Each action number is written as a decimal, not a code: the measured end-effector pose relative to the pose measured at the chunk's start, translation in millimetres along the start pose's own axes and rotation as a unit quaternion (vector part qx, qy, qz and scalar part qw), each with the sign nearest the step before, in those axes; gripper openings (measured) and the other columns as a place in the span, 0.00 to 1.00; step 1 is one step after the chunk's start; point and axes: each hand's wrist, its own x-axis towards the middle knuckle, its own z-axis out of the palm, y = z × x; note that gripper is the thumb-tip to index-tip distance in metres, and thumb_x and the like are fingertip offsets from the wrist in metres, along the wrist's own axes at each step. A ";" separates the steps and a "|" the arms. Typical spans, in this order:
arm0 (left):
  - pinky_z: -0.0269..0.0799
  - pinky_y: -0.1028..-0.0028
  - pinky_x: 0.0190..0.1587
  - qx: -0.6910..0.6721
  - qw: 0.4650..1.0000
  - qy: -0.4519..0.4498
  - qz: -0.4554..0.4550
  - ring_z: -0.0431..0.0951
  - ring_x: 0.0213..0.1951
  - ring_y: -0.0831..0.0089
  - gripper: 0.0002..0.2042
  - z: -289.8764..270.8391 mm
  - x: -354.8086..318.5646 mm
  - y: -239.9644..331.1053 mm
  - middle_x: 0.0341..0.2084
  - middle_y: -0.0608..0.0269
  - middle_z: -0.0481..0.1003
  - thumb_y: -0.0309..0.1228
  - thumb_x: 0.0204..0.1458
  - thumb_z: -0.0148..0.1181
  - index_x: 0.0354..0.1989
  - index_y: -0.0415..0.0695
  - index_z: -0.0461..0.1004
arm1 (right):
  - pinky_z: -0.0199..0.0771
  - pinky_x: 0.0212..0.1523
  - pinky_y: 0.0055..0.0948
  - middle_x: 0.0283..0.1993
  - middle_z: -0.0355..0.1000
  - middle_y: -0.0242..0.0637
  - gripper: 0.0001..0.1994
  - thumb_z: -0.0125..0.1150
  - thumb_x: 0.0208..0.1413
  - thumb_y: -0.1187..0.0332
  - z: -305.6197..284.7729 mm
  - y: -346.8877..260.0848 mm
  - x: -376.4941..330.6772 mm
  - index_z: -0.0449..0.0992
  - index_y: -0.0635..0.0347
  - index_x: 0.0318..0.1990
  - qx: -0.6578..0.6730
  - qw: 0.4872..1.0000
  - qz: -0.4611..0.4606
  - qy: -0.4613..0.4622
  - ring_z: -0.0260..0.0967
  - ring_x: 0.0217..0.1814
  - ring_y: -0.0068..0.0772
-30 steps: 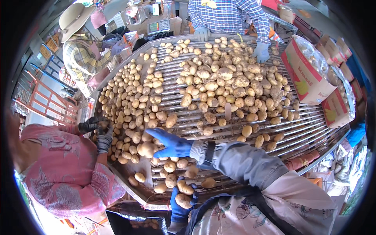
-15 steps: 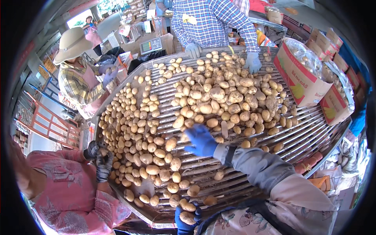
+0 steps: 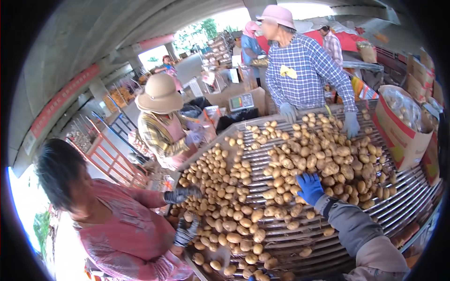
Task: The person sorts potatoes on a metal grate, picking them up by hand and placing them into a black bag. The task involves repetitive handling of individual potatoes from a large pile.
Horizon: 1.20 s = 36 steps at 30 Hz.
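My right hand (image 3: 310, 189), in a blue glove, lies against the near edge of a big heap of potatoes (image 3: 328, 159). Its fingers are spread and grip nothing. At the bottom edge only a sliver of my left hand (image 3: 252, 278) shows in its dark blue glove, beside potatoes; its fingers are mostly hidden. The potatoes rest on a slatted metal sorting table (image 3: 300, 262). A second, looser spread of smaller potatoes (image 3: 225, 182) covers the table's left side.
A person in a pink top (image 3: 126, 225) works at the left edge with striped gloves, one holding a potato. Across stands a person in a checked shirt (image 3: 300, 70), a gloved hand on the heap. Another wears a wide hat (image 3: 159, 93). Cardboard boxes (image 3: 403, 136) line the right.
My view has tilted up and turned left. My right hand has moved from bare slats to the heap's near edge. My left hand, which held potatoes, is now mostly out of view.
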 end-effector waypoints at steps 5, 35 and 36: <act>0.72 0.58 0.52 -0.009 1.000 0.011 -0.026 0.74 0.47 0.53 0.32 15.4 23.7 5.9 0.51 0.47 0.72 0.57 0.64 0.40 0.59 0.38 0.65 | 0.57 0.59 0.53 0.58 0.67 0.47 0.36 0.69 0.44 0.48 -28.9 10.6 19.3 0.67 0.51 0.60 0.034 0.989 0.011 -0.142 0.64 0.60 0.50; 0.72 0.44 0.58 0.045 0.997 -0.022 -0.064 0.71 0.58 0.49 0.27 145.3 79.4 19.5 0.60 0.46 0.66 0.43 0.60 0.56 0.63 0.44 0.59 | 0.75 0.40 0.46 0.39 0.76 0.49 0.09 0.51 0.67 0.66 -116.1 -134.8 -133.5 0.71 0.61 0.47 0.602 0.793 0.088 0.025 0.75 0.41 0.57; 0.73 0.45 0.57 -0.195 0.970 0.019 -0.145 0.71 0.58 0.52 0.28 160.6 76.4 25.4 0.60 0.46 0.65 0.37 0.58 0.62 0.63 0.44 0.58 | 0.75 0.39 0.45 0.40 0.77 0.49 0.10 0.51 0.67 0.65 -121.4 -133.9 -133.1 0.71 0.61 0.48 0.606 0.791 0.079 0.001 0.76 0.41 0.55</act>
